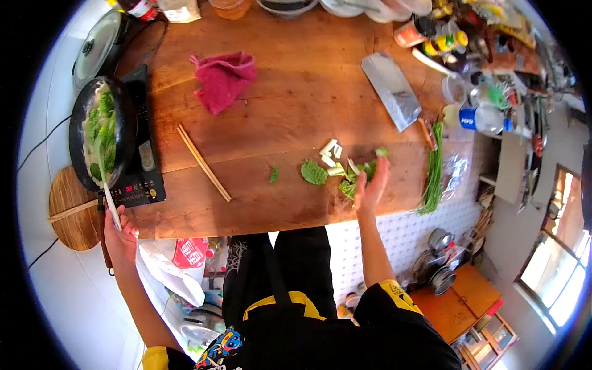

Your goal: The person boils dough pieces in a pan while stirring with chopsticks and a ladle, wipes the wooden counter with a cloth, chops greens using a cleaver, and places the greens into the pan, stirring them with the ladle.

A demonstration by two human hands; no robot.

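My left hand [123,236] is closed around the white handle of a long cooking spatula [109,196]. The spatula's head lies among leafy greens [106,132] in a black frying pan [127,117] at the left, and its exact shape is hard to make out. Close by my left hand is the pan's handle [105,237]. At the table's front right, my right hand [372,186] is open on edge, fingers stretched out, beside chopped leaves [347,187]. Cut pale stems [332,151] and a loose leaf [314,172] lie left of it. A small green piece [382,151] is at its fingertips.
The pan sits on a black induction cooker [145,190]. Chopsticks [203,163], a red cloth [225,80], a cleaver [391,89] and long green chives [433,169] lie on the wooden table [277,111]. A Pepsi bottle [475,119] and jars crowd the right side.
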